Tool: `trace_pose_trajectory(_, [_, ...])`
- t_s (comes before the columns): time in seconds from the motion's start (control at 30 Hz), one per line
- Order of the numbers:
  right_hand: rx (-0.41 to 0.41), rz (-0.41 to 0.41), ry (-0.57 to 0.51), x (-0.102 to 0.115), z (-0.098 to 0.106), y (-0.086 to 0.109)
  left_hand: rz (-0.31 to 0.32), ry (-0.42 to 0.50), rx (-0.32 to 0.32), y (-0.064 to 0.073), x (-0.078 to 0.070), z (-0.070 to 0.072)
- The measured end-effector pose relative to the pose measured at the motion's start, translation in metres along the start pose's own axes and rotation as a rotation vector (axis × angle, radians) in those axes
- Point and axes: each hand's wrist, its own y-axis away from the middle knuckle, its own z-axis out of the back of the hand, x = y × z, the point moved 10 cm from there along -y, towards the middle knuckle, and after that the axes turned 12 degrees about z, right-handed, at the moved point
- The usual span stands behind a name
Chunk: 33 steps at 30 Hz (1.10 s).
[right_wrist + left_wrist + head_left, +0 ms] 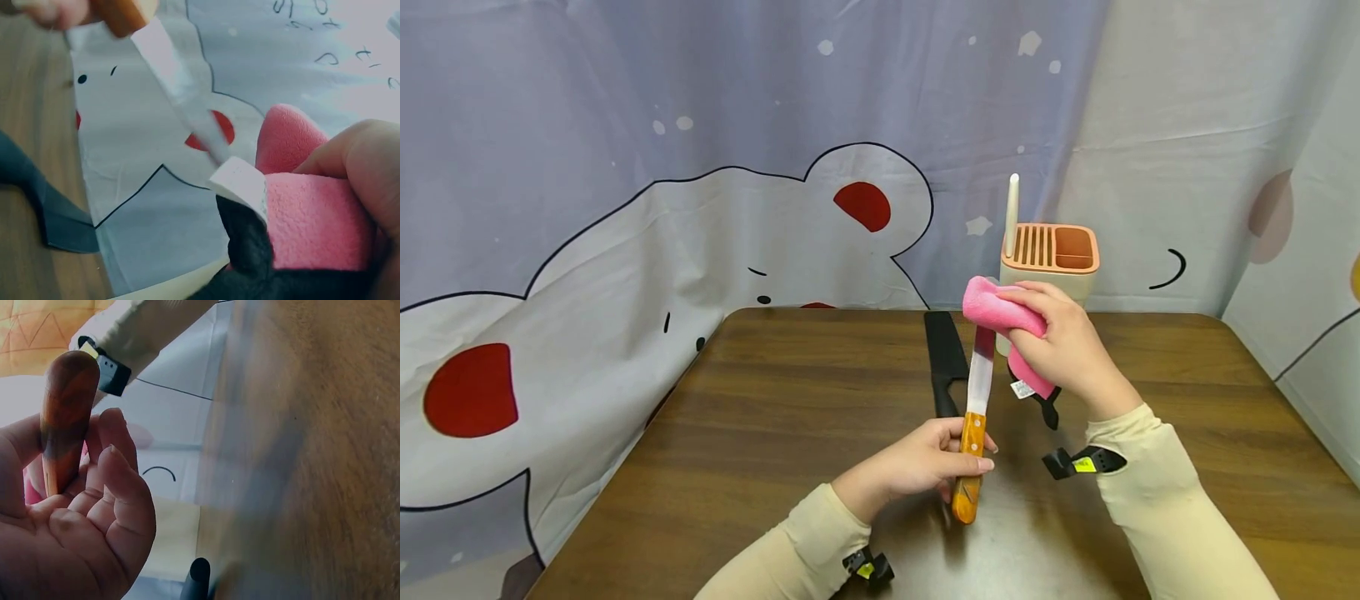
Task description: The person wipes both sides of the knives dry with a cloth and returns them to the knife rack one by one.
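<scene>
My left hand grips the orange-brown wooden handle of a knife, its blade pointing up and away. The handle's rounded end stands out of the fingers in the left wrist view. My right hand pinches a folded pink cloth at the far end of the blade, and the blade's tip is hidden there. A white tag sticks out from the cloth. On the table behind the knife lies a black flat-bladed utensil, partly hidden by the left hand.
Behind the right hand stands a cream holder with an orange slotted top; a white handle rises from it. A dark handle shows below the cloth. The wooden table ends at a printed curtain.
</scene>
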Motion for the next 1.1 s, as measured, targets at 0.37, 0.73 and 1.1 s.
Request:
trace_pose_trajectory(0.37, [0.193, -0.02, 0.023, -0.004, -0.031, 0.004, 0.03, 0.031, -0.004, 0.0, 0.004, -0.003])
trace_pose_trajectory(0.73, [0.328, 0.092, -0.016, 0.016, -0.056, 0.008, 0.033, 0.11, -0.061, -0.003, 0.008, 0.01])
trace_pose_trajectory(1.1, [0.426, 0.211, -0.088, 0.045, -0.061, 0.013, 0.022, 0.132, -0.078, -0.002, 0.003, 0.019])
